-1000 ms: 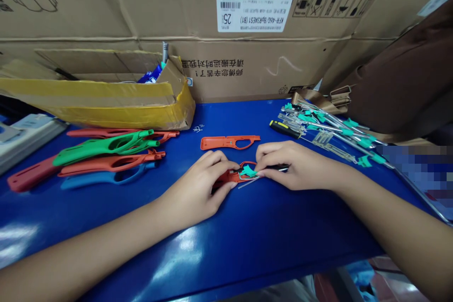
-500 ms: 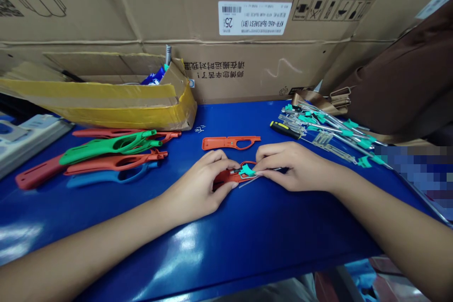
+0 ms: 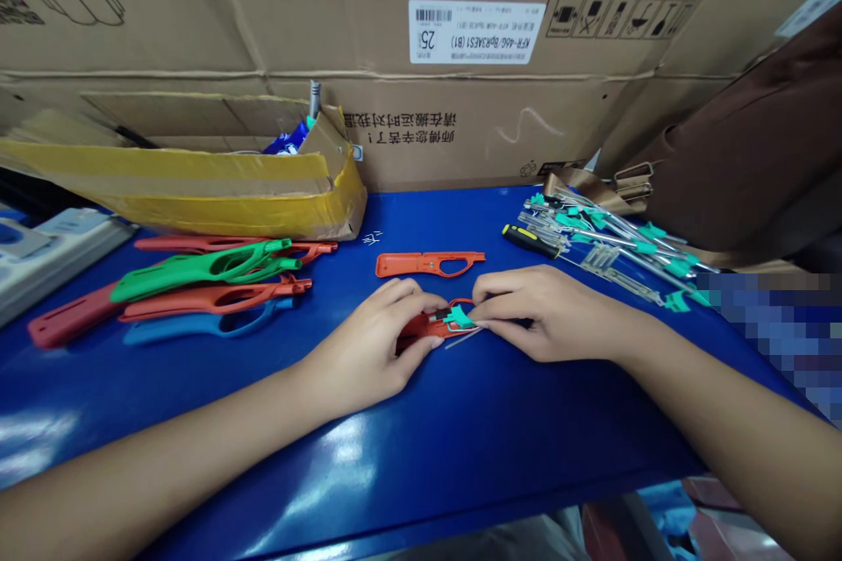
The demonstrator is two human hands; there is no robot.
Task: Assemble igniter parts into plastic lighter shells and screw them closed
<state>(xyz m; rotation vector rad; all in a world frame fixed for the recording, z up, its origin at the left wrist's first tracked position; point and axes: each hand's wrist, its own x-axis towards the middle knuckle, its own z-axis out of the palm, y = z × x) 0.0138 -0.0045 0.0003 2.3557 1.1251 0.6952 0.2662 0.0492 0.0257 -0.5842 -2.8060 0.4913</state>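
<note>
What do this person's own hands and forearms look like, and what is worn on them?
The left hand and right hand are ungloved, with no ring, watch or bracelet visible. Both forearms are bare, no sleeves showing.

White label point(image 3: 476, 31) on cardboard panel point(image 3: 316, 13): "KFR-46G/BpR3AES1 (B1)" and "25" are printed upside down | below, Chinese lettering point(image 3: 411, 137), also inverted: "师傅您辛苦了!", "请在搬运时对我温" are read | beside label: boxed pictograms point(image 3: 622, 10) are shown, captions illegible
</note>
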